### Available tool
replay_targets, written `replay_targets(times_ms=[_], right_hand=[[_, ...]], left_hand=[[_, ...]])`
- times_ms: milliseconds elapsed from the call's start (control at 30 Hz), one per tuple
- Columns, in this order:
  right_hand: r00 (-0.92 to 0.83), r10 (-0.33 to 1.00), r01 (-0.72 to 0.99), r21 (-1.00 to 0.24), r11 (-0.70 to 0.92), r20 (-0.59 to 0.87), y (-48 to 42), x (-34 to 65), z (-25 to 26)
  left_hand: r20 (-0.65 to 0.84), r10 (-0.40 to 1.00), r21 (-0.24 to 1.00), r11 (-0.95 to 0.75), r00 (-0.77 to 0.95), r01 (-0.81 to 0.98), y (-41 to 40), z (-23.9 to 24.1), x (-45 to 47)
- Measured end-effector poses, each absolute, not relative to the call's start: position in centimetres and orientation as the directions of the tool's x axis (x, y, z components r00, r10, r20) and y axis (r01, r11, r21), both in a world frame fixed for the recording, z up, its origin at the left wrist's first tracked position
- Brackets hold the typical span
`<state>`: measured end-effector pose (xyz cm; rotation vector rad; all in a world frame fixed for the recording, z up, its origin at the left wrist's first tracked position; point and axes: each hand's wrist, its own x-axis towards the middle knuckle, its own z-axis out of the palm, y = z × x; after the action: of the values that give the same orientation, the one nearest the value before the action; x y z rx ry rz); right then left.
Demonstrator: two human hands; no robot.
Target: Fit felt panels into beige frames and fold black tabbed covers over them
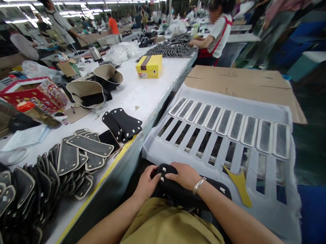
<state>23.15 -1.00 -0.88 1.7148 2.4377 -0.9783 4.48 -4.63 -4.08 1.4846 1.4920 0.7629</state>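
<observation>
Both my hands rest low in the middle, on a black padded piece (182, 195) with small white tabs that lies on my lap. My left hand (147, 182) curls its fingers over the piece's left end. My right hand (184, 175), with a silver bracelet at the wrist, grips the top edge of the same piece. Just beyond them lies a white template sheet (259, 107) with rows of slots, its upper row filled with grey strips (227, 121). A yellow shaped tool (240, 185) lies on the sheet to the right of my right hand.
A long white table (140, 90) at left carries piles of grey cut pieces (72, 158), black tabbed pieces (122, 123), curved uppers (88, 93), a yellow box (149, 66) and a red carton (34, 93). Brown cardboard (242, 82) lies behind the sheet. A person in an apron (218, 35) works further back.
</observation>
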Motion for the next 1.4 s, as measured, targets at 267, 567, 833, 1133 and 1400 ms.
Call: replay_targets(times_ms=[267, 567, 833, 1133, 1400], right_hand=[[-0.376, 0.846, 0.869, -0.461, 0.18, -0.379, -0.6, 23.3, -0.8], [-0.321, 0.842, 0.889, -0.445, 0.109, -0.435, -3.1, 32.4, 0.1], [-0.27, 0.868, 0.869, -0.493, 0.033, -0.416, -5.7, 38.1, -0.1], [0.162, 0.976, 0.81, -0.546, -0.216, -0.146, -10.5, 38.5, 0.2], [0.196, 0.942, 0.527, -0.781, -0.335, -0.272, -13.5, 37.2, -3.7]], left_hand=[[-0.157, 0.987, 0.868, 0.115, 0.047, 0.482, -3.3, -4.3, 5.1], [-0.207, 0.976, 0.874, 0.153, 0.07, 0.461, -3.7, -4.1, 5.3], [-0.238, 0.966, 0.91, 0.186, 0.1, 0.371, -3.9, -5.2, 5.1], [0.233, 0.914, 0.6, -0.405, 0.333, 0.69, -6.1, -3.1, 4.8], [0.042, 0.895, 0.39, -0.424, 0.444, 0.817, -3.4, -3.0, 8.8]])
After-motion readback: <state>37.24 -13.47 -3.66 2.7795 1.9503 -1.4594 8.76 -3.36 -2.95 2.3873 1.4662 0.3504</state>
